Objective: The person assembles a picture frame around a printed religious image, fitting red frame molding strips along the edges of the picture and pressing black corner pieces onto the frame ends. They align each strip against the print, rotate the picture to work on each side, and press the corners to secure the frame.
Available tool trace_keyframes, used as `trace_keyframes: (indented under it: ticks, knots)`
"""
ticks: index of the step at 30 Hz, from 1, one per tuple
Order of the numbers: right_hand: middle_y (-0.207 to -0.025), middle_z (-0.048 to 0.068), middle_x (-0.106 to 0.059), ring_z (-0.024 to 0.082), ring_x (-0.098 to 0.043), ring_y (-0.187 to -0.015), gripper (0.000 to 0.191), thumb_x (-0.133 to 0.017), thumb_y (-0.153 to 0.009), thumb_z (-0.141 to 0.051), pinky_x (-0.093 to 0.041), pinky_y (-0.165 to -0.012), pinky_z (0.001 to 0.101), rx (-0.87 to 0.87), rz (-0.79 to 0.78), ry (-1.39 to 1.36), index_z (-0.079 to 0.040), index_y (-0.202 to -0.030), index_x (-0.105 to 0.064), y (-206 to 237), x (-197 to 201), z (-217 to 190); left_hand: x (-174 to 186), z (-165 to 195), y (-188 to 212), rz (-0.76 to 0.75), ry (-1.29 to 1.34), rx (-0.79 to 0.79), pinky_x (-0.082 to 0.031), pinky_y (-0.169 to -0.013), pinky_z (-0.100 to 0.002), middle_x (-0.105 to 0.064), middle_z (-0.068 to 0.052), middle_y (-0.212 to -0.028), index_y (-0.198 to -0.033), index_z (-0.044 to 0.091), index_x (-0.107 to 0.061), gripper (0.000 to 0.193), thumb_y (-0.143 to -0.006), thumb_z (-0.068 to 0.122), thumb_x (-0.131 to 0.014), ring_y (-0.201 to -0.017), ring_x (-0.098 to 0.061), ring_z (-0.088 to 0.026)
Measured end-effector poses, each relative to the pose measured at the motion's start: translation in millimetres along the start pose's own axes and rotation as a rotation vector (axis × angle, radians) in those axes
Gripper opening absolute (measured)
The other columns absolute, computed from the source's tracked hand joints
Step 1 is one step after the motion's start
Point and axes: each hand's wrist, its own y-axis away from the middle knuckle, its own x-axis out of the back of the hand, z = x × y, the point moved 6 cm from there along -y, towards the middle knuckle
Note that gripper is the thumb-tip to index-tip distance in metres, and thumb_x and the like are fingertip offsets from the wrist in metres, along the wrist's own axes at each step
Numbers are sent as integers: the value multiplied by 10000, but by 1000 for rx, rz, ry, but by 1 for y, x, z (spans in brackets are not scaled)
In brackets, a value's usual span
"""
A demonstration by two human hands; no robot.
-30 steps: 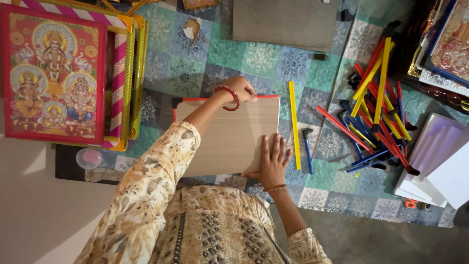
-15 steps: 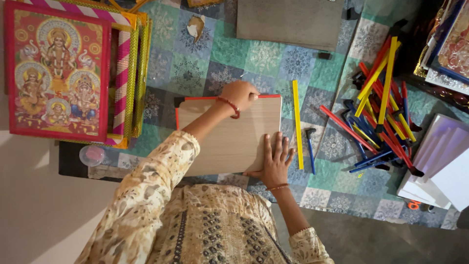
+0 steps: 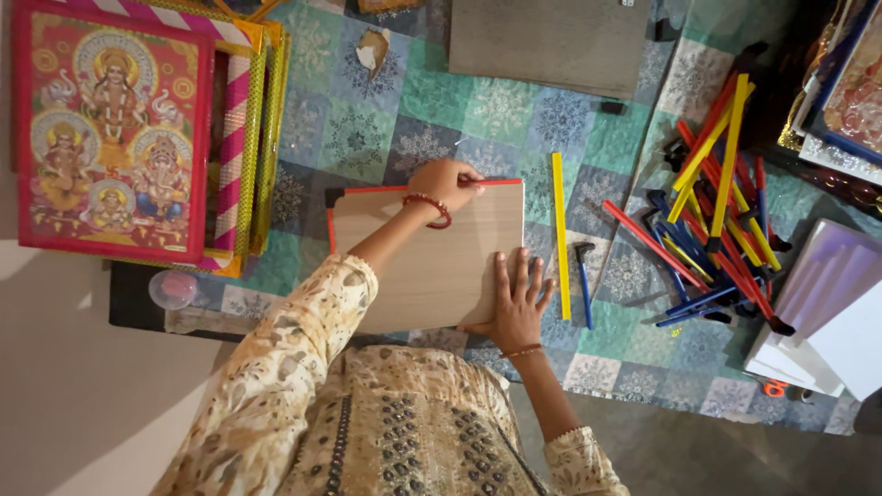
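A light wooden board (image 3: 432,253) lies on a patterned quilted mat, with a red strip (image 3: 501,183) along its far edge. My left hand (image 3: 446,184), a red bangle on its wrist, rests at that far edge with its fingers curled and pinched on the red strip. What else it may hold between the fingertips is too small to tell. My right hand (image 3: 519,298) lies flat on the board's near right corner, fingers spread, pressing it down.
A yellow strip (image 3: 559,234) and a small blue-handled hammer (image 3: 583,276) lie right of the board. Beyond them is a pile of red, blue and yellow strips (image 3: 717,202). Framed religious pictures (image 3: 110,138) are stacked at left, a grey board (image 3: 551,41) at the top, white sheets (image 3: 827,321) at right.
Almost nothing: both hands stay where they were on the board, and the view has shifted slightly.
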Motion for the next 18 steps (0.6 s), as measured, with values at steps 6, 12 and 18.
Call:
trace_keyframes:
  ticks: [6, 12, 18]
  knots:
    - [-1682, 245, -106, 519, -68, -1535, 1583, -788, -325, -864, -20, -1170, 746, 22, 36, -28, -174, -1627, -209, -1, 9, -5, -7, -1, -10, -52, -51, 138, -583, -782, -366, -788, -29, -990, -1024, 207, -806, 274, -828, 396, -776, -889, -758, -209]
    - [-1642, 111, -453, 328, -436, -1524, 830, -758, -891, -538, -370, -1243, 543, 89, 79, -263, -186, -1582, -462, -25, 35, 24, -6, 1, -3, -31, -81, 184, -570, -789, -392, -789, -7, -970, -1027, 226, -804, 256, -821, 376, -773, -902, -749, -209]
    - [-1083, 108, -719, 115, -665, -897, 533, -690, -989, -299, -555, -693, 256, -270, 196, -999, 10, -1401, -553, -101, 22, 62, -4, 4, 7, 4, -40, 102, -575, -788, -373, -791, -6, -968, -1039, 227, -798, 257, -824, 364, -769, -911, -754, -194]
